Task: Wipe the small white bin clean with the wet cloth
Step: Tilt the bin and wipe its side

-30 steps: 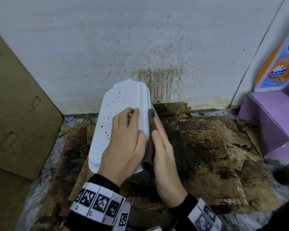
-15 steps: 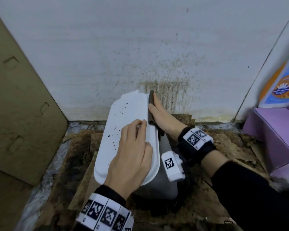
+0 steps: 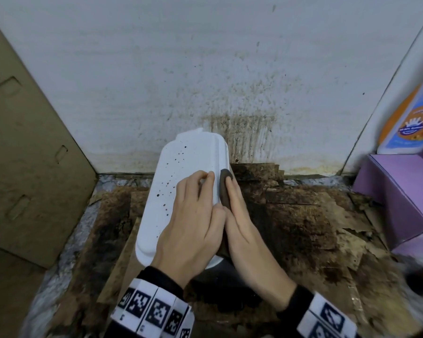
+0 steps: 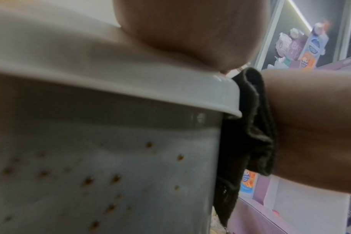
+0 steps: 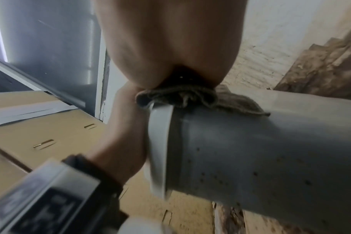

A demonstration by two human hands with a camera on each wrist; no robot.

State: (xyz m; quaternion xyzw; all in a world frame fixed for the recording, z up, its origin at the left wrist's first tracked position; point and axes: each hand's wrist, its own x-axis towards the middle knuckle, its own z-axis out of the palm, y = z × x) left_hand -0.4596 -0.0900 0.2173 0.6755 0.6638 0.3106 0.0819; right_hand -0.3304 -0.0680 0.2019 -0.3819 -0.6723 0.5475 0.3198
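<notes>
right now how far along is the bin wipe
Done: nothing clearly clean yet. In hand: the right hand presses the dark cloth along the bin's right edge while the left hand steadies the lid. Left: dark specks on the lid and brown spots down the side.

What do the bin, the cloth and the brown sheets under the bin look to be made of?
Bin: likely moulded plastic; smooth white lid with a slight gloss, grey body, dark specks.
Cloth: dark woven or knitted fabric; it folds and bunches against the bin's side.
Brown sheets: probably cardboard, matte, stained dark, torn at edges.
</notes>
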